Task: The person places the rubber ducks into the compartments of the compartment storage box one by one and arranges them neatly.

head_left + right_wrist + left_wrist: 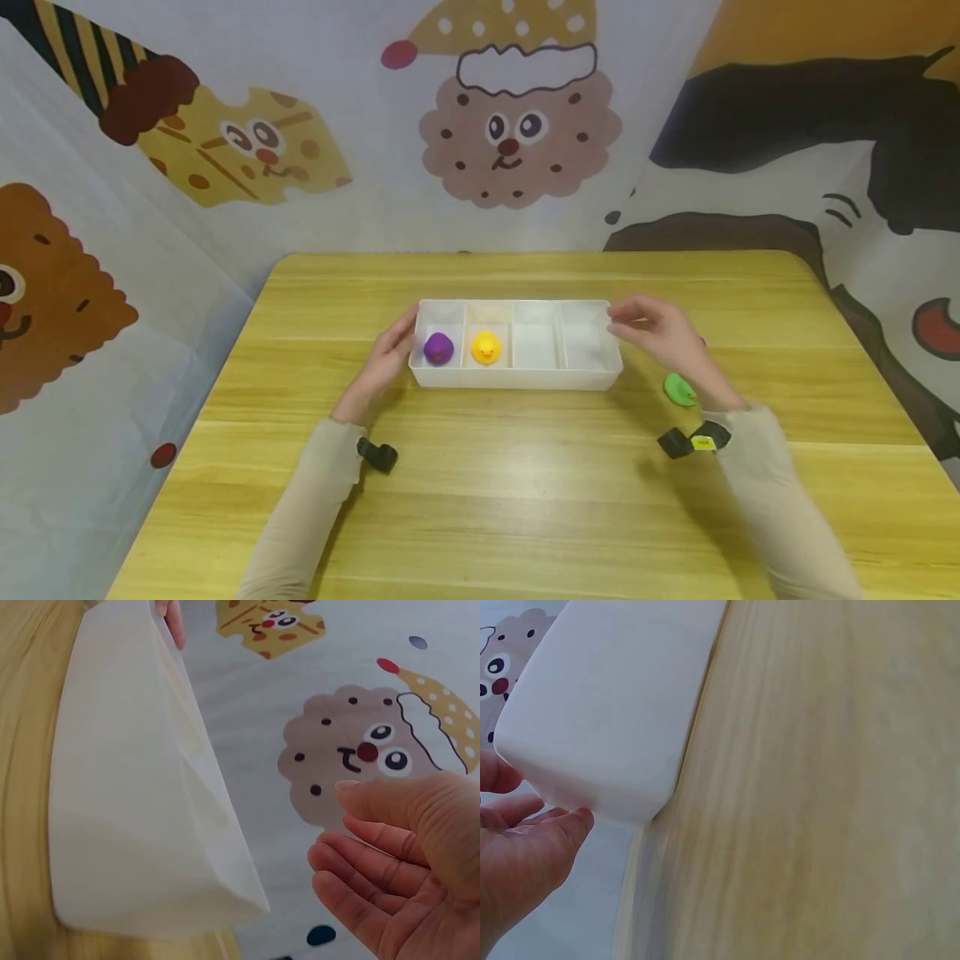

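Note:
A white box with a row of compartments (pixel 517 379) stands on the table. A purple toy (pixel 438 349) lies in its leftmost compartment, with a yellow toy duck (pixel 486 347) in the one beside it. My left hand (pixel 384 362) rests its fingertips against the left end wall, as the left wrist view shows up close. Off the box's right end is my right hand (pixel 663 333), fingers loosely bent and holding nothing; the right wrist view shows a gap between it and the box (pixel 127 772).
On the wooden table (pixel 540 500), a green toy (pixel 679 390) lies right of the box, partly behind my right wrist. A bit of something purple (pixel 703 341) peeks out past that hand. A cloth with cartoon prints (pixel 360 225) hangs behind the table.

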### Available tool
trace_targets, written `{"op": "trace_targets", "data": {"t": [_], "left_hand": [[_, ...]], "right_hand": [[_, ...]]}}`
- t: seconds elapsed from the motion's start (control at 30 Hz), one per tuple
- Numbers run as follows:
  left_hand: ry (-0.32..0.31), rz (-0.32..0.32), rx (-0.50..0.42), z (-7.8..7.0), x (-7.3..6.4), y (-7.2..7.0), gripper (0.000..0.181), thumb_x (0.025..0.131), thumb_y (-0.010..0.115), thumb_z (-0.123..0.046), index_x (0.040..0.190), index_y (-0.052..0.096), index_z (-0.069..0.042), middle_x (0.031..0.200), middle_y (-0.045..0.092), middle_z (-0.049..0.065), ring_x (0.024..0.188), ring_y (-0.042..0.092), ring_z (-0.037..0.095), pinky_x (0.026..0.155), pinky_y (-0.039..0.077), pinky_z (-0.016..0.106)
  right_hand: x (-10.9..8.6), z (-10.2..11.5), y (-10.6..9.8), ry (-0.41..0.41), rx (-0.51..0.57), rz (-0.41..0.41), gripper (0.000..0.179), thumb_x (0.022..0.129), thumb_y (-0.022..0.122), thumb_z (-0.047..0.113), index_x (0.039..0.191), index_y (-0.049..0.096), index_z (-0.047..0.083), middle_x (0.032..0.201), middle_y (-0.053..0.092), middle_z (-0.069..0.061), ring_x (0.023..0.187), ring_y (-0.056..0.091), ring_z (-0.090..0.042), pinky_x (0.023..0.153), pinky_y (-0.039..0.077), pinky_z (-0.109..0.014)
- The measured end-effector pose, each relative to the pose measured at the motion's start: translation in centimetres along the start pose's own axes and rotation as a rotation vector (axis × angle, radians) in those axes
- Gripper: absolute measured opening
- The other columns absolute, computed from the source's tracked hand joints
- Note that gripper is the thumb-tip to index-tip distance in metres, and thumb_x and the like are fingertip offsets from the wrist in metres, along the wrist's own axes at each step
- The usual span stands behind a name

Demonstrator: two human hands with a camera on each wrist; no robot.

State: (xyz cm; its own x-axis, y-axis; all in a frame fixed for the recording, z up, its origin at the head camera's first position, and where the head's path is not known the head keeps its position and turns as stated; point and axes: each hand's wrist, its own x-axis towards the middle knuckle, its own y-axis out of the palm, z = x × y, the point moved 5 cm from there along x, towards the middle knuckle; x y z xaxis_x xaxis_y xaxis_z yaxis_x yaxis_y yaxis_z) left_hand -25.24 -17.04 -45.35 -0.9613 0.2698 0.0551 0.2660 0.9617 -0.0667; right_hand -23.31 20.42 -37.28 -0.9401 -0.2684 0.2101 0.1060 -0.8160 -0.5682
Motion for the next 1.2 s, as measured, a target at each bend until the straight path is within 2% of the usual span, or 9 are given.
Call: {"op": "trace_targets", "data": {"t": [0.27, 0.57, 0.77, 1.0, 1.2], "left_hand": [[-0.011, -0.005, 0.009, -0.1, -0.1, 0.0, 0.052, 0.097, 0.033, 0.004, 0.147, 0.019, 0.001, 0.152, 0.019, 0.019, 0.140, 0.020, 0.032, 0.115, 0.015, 0.039], [0.000, -0.001, 0.007, -0.1, -0.1, 0.0, 0.051, 0.098, 0.033, 0.004, 0.147, 0.019, 0.002, 0.152, 0.020, 0.021, 0.139, 0.021, 0.033, 0.115, 0.015, 0.039], [0.003, -0.011, 0.000, -0.1, 0.0, -0.1, 0.051, 0.097, 0.033, 0.006, 0.146, 0.019, 0.003, 0.151, 0.020, 0.022, 0.139, 0.021, 0.035, 0.115, 0.015, 0.041], [-0.001, -0.021, -0.010, -0.1, 0.0, 0.0, 0.052, 0.096, 0.034, 0.007, 0.145, 0.019, 0.005, 0.150, 0.020, 0.023, 0.139, 0.021, 0.035, 0.115, 0.016, 0.041], [0.002, -0.018, -0.021, -0.1, 0.0, 0.1, 0.052, 0.096, 0.033, 0.006, 0.146, 0.018, 0.005, 0.151, 0.019, 0.024, 0.139, 0.020, 0.036, 0.115, 0.016, 0.041]], "right_hand": [[-1.9, -1.5, -1.3, -0.028, 0.027, -0.054, 0.022, 0.082, 0.068, -0.003, 0.103, 0.063, -0.008, 0.101, 0.064, -0.024, 0.087, 0.059, 0.002, 0.076, 0.050, -0.010], [-4.0, -3.6, -2.6, 0.056, 0.018, -0.074, 0.024, 0.084, 0.068, 0.002, 0.106, 0.063, -0.006, 0.103, 0.065, -0.020, 0.086, 0.060, 0.005, 0.076, 0.048, -0.007], [-5.1, -4.9, -3.2, 0.092, -0.022, -0.054, 0.025, 0.085, 0.068, 0.006, 0.106, 0.062, -0.005, 0.102, 0.066, -0.017, 0.085, 0.059, 0.006, 0.076, 0.047, -0.007], [-6.4, -6.2, -4.0, 0.150, -0.074, -0.031, 0.026, 0.085, 0.068, 0.008, 0.106, 0.062, -0.006, 0.101, 0.064, -0.025, 0.083, 0.057, 0.007, 0.074, 0.046, -0.005], [-7.7, -7.0, -4.5, 0.178, -0.111, 0.029, 0.030, 0.087, 0.066, 0.010, 0.111, 0.060, -0.007, 0.106, 0.062, -0.028, 0.087, 0.053, 0.011, 0.074, 0.045, -0.006]]}}
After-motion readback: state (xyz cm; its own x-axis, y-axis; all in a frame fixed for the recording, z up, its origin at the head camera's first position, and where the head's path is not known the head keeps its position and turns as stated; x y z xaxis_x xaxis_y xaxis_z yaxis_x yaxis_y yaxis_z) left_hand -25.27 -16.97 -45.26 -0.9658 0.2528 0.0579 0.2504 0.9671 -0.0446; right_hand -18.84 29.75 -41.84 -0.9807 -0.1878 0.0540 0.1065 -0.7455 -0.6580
